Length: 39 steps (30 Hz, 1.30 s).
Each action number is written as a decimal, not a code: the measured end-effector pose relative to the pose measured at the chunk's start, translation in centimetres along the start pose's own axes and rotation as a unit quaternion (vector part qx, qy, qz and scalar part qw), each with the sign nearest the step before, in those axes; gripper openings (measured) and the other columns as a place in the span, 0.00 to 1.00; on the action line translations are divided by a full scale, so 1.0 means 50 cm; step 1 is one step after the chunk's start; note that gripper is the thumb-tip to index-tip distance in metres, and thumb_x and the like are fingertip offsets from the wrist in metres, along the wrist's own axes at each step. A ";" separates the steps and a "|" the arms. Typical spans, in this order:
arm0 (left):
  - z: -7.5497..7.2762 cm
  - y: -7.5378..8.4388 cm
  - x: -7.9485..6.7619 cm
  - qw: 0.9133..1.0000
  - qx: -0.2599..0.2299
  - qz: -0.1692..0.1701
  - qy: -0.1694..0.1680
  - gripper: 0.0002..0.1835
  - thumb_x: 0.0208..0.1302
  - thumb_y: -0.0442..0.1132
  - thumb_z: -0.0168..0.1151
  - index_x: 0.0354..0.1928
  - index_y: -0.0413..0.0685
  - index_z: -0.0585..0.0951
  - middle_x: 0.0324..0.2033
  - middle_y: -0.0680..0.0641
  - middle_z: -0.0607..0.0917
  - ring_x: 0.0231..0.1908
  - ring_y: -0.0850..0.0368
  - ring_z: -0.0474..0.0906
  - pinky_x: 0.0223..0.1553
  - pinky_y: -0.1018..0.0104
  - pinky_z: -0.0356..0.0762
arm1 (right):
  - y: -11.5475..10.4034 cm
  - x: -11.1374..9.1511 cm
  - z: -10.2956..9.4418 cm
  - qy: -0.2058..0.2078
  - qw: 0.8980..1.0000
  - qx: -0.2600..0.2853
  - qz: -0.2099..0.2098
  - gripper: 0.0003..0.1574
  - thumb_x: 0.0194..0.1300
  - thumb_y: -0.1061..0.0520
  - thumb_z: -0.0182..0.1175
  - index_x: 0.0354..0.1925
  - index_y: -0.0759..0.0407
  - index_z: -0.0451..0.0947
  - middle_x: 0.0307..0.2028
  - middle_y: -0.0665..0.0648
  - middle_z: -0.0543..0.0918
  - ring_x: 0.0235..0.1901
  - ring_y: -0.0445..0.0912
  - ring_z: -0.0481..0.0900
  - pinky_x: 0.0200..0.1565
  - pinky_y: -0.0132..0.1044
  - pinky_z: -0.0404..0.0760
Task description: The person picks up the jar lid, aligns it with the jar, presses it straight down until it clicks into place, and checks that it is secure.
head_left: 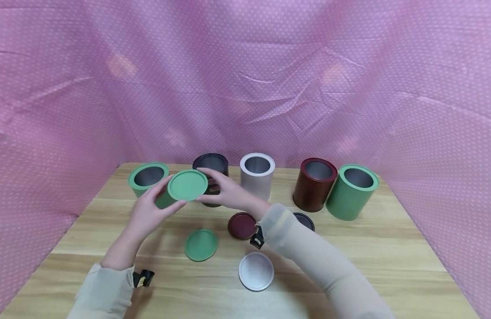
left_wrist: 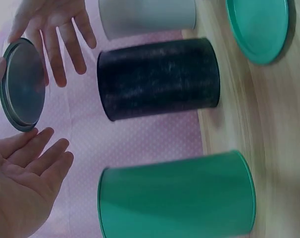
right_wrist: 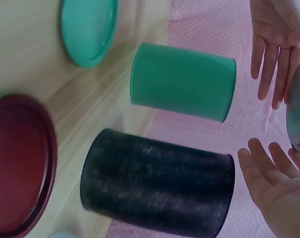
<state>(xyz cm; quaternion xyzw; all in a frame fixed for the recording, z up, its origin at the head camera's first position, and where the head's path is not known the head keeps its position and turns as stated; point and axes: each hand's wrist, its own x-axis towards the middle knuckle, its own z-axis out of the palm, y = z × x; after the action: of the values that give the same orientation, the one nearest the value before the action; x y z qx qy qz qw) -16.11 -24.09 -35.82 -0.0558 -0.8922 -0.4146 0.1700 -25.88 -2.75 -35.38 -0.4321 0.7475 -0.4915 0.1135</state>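
Head view: left hand [head_left: 146,212] and right hand [head_left: 226,191] pinch raised green lid [head_left: 187,185] at opposite rim sides, likely for balance; lid sits above, front-left of black can [left_wrist: 159,79].

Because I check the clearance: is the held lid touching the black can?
Apart: the left wrist view shows pink cloth between the held lid and black can.

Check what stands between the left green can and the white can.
In the left wrist view, the black can stands between the green can and white can.
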 end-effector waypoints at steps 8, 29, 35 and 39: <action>-0.031 -0.013 -0.002 1.000 0.000 -0.014 0.024 0.40 0.60 0.45 0.69 0.71 0.41 0.63 0.66 0.33 0.69 0.65 0.36 0.66 0.65 0.42 0.64 | -0.008 0.044 0.028 0.019 0.999 0.023 -0.020 0.44 0.63 0.59 0.65 0.72 0.58 0.56 0.64 0.59 0.70 0.63 0.53 0.72 0.61 0.42 0.76; -0.085 -0.066 0.019 0.996 -0.037 -0.060 0.048 0.42 0.64 0.47 0.64 0.75 0.46 0.56 0.73 0.35 0.57 0.72 0.32 0.48 0.70 0.37 0.47 | -0.001 0.137 0.091 0.045 0.998 0.036 0.006 0.45 0.63 0.47 0.66 0.72 0.47 0.58 0.67 0.49 0.68 0.65 0.40 0.67 0.64 0.43 0.72; -0.096 -0.090 0.036 0.996 -0.042 -0.041 0.068 0.39 0.65 0.44 0.64 0.74 0.46 0.58 0.72 0.35 0.59 0.72 0.36 0.49 0.73 0.43 0.45 | -0.008 0.168 0.104 0.054 0.998 0.011 0.040 0.46 0.62 0.44 0.65 0.73 0.43 0.56 0.69 0.48 0.64 0.68 0.41 0.62 0.66 0.41 0.67; -0.120 -0.117 0.039 0.997 -0.023 -0.042 0.066 0.39 0.66 0.45 0.62 0.75 0.49 0.57 0.74 0.37 0.54 0.73 0.39 0.47 0.74 0.49 0.44 | -0.017 0.192 0.123 0.052 0.996 -0.020 0.065 0.47 0.61 0.40 0.65 0.73 0.40 0.55 0.70 0.49 0.62 0.69 0.42 0.61 0.67 0.43 0.66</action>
<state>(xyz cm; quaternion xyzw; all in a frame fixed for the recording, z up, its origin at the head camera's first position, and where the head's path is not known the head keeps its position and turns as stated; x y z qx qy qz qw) -17.81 -32.52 -35.78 0.0055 -0.8708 -0.4446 0.2097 -27.55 -14.06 -35.25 -0.3591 0.7886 -0.4895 0.0974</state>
